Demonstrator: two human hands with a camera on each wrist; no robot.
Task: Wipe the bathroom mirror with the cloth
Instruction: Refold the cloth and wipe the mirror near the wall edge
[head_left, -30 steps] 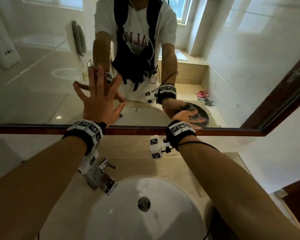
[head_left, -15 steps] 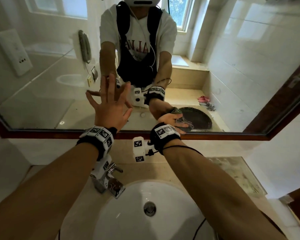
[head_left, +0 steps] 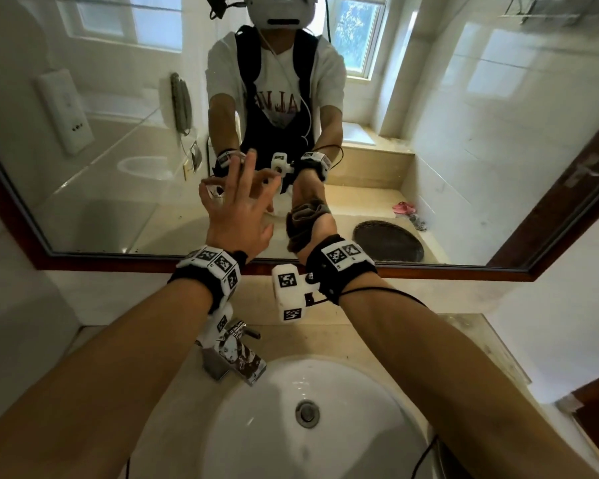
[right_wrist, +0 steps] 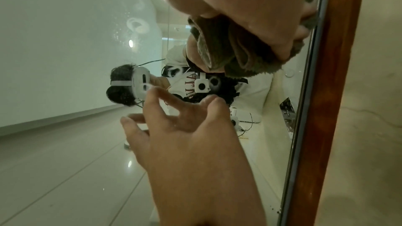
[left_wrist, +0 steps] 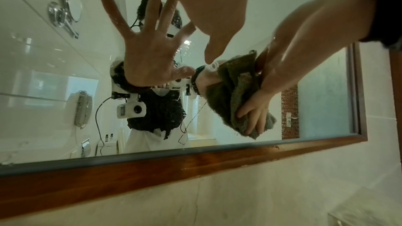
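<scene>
Your right hand (head_left: 317, 226) clamps the bunched olive-brown terry cloth (head_left: 303, 221) against the wood-framed bathroom mirror (head_left: 464, 133), low near its bottom edge; your left hand (head_left: 237, 216) braces beside it, fingers spread apart. That bare palm will likely smear the glass (droplets already speckle it). Below, the beige stone surface (head_left: 367, 340) holds a white basin (head_left: 325, 426) and chrome tap (head_left: 234, 356).
</scene>
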